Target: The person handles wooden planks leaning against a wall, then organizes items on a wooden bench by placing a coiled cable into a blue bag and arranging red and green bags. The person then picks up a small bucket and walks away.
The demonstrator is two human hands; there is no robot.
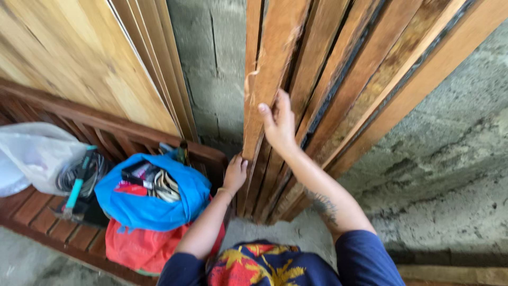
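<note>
Several long brown wooden planks (338,85) lean upright against a grey block wall (214,63). My right hand (279,123) grips the edge of one front plank (267,79) at mid height, thumb on its face. My left hand (236,172) holds the same stack lower down, its fingers curled around the edge of the leftmost plank near the floor.
A wooden slatted bench (50,222) stands at the left with a blue bag (153,204) of tools, a red bag (137,246), a white plastic bag (37,151) and a teal-handled hammer (74,193). Plywood sheets (90,58) lean behind it. Rough concrete floor (450,196) lies right.
</note>
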